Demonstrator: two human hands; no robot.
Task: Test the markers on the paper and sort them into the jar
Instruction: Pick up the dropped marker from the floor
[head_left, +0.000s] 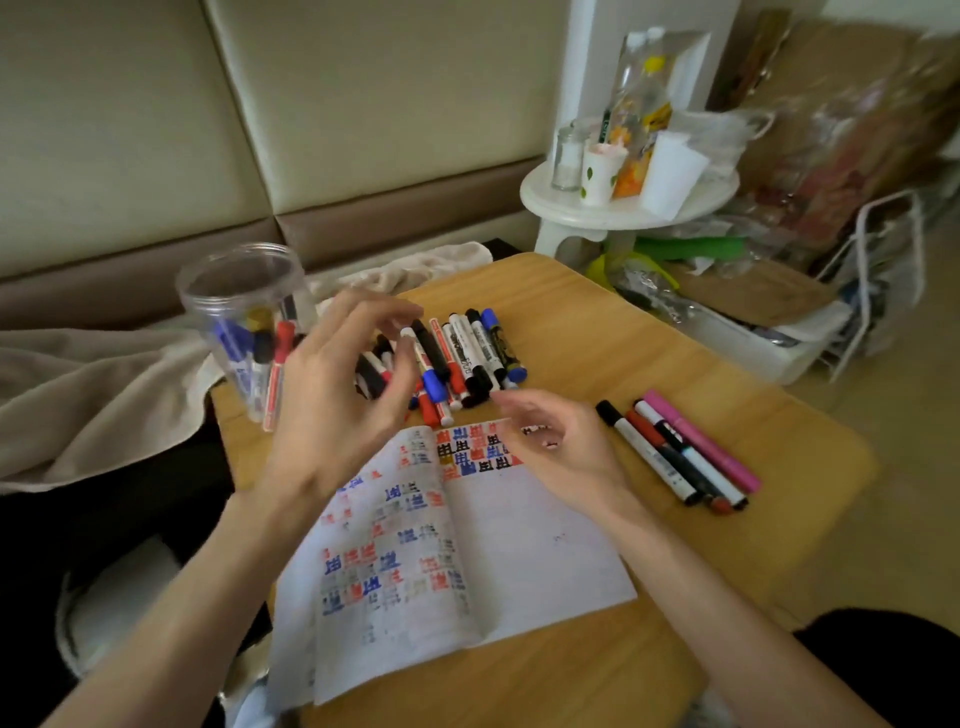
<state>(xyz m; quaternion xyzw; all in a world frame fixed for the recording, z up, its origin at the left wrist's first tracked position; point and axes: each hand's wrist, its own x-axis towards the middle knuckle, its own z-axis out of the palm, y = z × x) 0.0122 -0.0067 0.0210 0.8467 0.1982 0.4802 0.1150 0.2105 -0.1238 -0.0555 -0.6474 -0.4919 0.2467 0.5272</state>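
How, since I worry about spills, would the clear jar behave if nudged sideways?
The jar looks like clear plastic holding only a few markers, so it is probably light and easy to slide. It is tall and stands near the table corner, so a push could tip it or send it off the edge. The leaning markers would likely shift.

place: my home, probably a living room | cream padded backrest (363, 104) behind | blanket (78, 395) beside me | white side table (540, 200) (crowded)
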